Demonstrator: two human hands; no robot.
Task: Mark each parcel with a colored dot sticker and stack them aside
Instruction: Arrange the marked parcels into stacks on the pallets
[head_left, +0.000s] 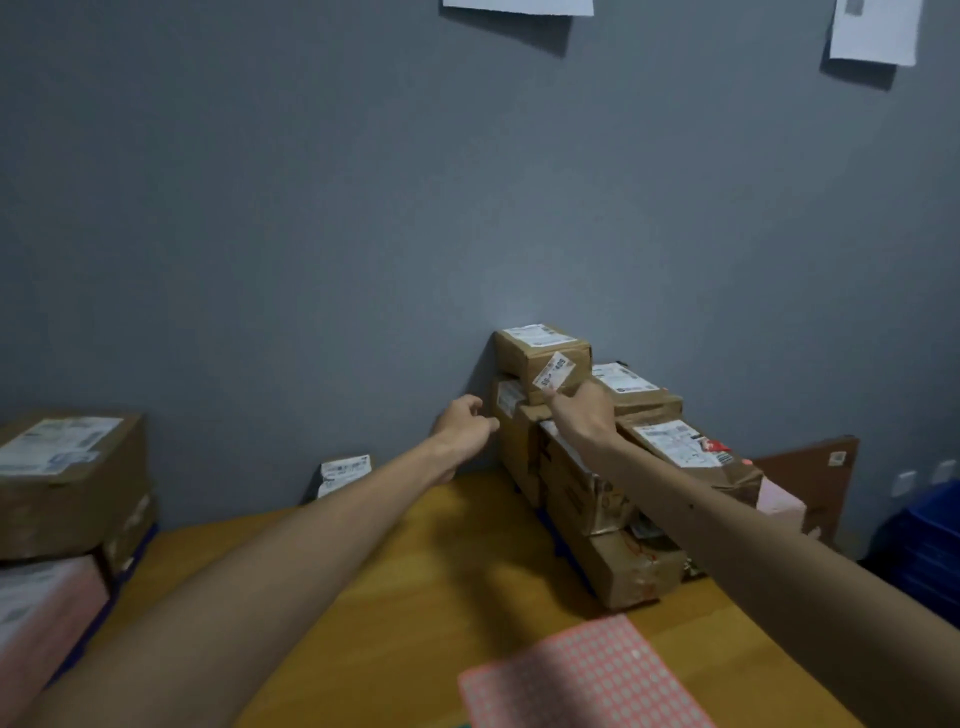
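A stack of brown cardboard parcels (597, 483) stands against the grey wall at the right of the wooden table (415, 571). The top parcel (524, 353) carries white labels. My right hand (579, 410) reaches to the stack, its fingertips touching the front of the top parcel under a tilted label. My left hand (465, 423) hovers just left of the stack with its fingers loosely curled, holding nothing. A pink sheet of dot stickers (582, 680) lies on the table near me.
More parcels are piled at the left: a brown box (67, 483) on a pink one (41, 613). A small labelled packet (343, 473) leans on the wall. A blue crate (930, 540) sits at the far right, behind a brown board (810, 467).
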